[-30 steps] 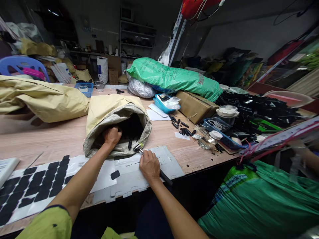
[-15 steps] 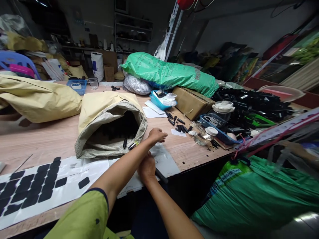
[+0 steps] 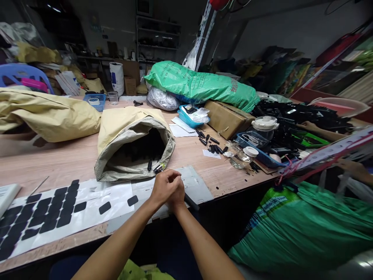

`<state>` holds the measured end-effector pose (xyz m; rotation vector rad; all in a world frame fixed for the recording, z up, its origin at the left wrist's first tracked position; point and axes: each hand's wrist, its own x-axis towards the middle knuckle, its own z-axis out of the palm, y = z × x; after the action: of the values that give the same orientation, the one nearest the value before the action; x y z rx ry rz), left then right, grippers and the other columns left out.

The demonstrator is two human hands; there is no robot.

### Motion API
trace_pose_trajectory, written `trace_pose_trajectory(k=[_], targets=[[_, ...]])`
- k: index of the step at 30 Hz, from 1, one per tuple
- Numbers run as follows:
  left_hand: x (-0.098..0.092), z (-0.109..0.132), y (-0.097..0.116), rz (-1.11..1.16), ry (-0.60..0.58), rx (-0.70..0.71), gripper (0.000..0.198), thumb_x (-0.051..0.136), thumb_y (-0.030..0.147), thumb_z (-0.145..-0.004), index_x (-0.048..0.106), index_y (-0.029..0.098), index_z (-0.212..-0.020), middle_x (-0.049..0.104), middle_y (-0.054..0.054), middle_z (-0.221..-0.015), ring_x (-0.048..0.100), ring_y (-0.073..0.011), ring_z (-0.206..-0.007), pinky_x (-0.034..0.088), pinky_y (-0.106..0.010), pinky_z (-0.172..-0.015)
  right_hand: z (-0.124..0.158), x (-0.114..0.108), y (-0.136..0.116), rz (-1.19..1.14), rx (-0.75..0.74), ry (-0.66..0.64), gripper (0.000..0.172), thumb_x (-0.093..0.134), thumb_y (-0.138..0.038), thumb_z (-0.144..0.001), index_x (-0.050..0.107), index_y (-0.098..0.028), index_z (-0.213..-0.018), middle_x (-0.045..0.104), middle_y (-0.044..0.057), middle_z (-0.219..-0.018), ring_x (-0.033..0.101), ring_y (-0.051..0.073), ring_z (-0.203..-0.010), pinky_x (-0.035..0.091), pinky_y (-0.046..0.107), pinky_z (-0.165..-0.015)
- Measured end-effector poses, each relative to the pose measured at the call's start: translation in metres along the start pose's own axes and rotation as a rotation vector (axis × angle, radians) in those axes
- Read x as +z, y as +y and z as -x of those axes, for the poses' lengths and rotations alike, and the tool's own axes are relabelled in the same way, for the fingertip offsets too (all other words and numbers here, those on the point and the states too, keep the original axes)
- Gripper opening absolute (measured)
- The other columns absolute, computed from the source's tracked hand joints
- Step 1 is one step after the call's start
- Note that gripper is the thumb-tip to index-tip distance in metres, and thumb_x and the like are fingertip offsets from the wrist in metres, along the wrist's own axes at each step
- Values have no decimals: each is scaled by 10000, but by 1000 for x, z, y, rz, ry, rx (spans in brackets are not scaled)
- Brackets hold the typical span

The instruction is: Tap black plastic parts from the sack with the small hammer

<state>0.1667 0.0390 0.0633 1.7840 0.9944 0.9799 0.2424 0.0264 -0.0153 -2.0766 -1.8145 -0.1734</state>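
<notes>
My left hand (image 3: 163,187) is closed, its fingertips pinched together just over my right hand (image 3: 177,193). Whatever the pinch holds is hidden. My right hand is curled closed at the table's front edge, and a black rod-shaped piece (image 3: 191,202) sticks out from its outer side. A grey board (image 3: 199,186) lies beneath both hands. Just beyond them opens the mouth of a tan sack (image 3: 131,116), dark inside. On its lip rest a small black cylindrical part (image 3: 149,165) and a shiny metal-ended piece (image 3: 159,168).
Black rounded pads (image 3: 105,207) lie on white sheets at left. Small black cylindrical parts (image 3: 214,149) are scattered at right, near a glass jar (image 3: 240,159). A green sack (image 3: 291,229) hangs at the front right. Another person's arm (image 3: 320,130) reaches over a black heap.
My left hand has drawn back from above and right of my right hand to meet it, fingers now pinched. The view has shifted slightly. Another person's arm has appeared at right.
</notes>
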Motion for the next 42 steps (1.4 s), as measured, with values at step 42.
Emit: trace_pose_trajectory(k=[42], targets=[[-62,-45,-61,-720,122,-538,282,567,423,-864,732,214,-958,716,-114,-1008,649,-290,-975,450,-342,-756,1,-5,-6,85,39,1,126,500,-197,-914,589,-181,-1002,621,69,-955,521,205,-882,323,304,-721]])
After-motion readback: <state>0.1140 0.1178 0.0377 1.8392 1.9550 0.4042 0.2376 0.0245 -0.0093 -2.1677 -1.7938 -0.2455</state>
